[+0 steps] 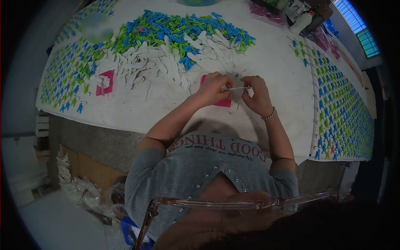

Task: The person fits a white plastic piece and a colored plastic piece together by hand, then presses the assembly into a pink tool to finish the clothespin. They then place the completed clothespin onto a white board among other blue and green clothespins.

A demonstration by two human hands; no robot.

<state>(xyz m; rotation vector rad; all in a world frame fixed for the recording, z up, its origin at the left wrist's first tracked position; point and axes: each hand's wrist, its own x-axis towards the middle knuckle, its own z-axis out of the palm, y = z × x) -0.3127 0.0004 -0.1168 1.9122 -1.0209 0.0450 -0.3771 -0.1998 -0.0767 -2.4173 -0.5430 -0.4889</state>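
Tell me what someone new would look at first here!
Probably the bright heap of blue and green pegs, in the far middle of the table. Then the left hand, over a pink block, and the right hand, pinching a thin white piece between them.

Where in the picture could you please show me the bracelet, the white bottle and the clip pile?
Bracelet (271,115): head view, on its beads.
White bottle (300,25): head view, on its body.
Clip pile (160,31): head view, near its middle.
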